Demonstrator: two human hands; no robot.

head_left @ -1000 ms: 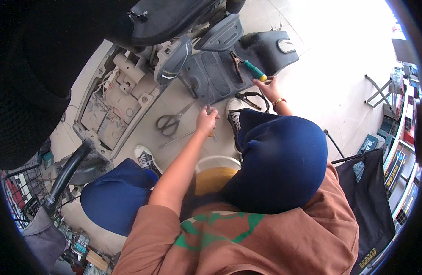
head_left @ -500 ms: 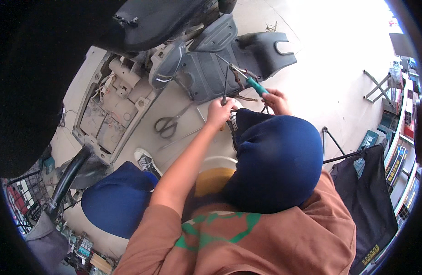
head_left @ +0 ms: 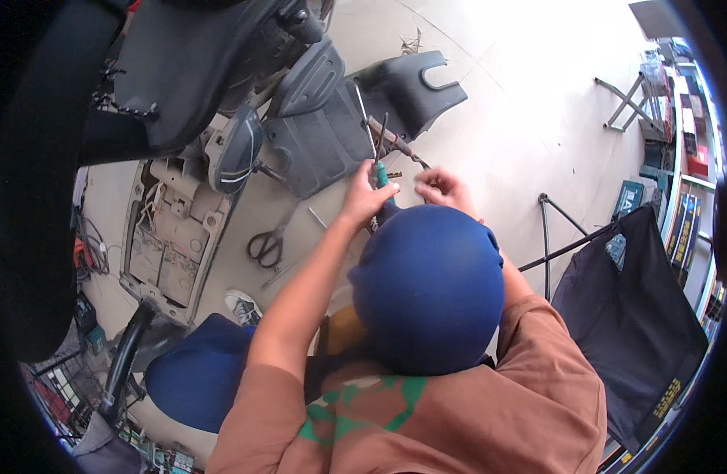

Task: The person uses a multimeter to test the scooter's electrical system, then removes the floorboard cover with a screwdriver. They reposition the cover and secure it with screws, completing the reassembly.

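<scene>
Green-handled screwdriver [head_left: 382,174] — judged light, stiff, possibly slick; we grasp its handle, left grip [head_left: 366,197] wrapped around it — right grip [head_left: 444,189] blurred, closure we cannot tell.

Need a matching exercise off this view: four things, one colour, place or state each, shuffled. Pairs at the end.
1. Scissors
2. Green-handled screwdriver
3. Trousers
4. Shirt

A. Dark blue
B. Gripped in the left hand
C. Brown with a green print
D. Lying on the floor

Pairs: 1-D, 2-B, 3-A, 4-C
</scene>
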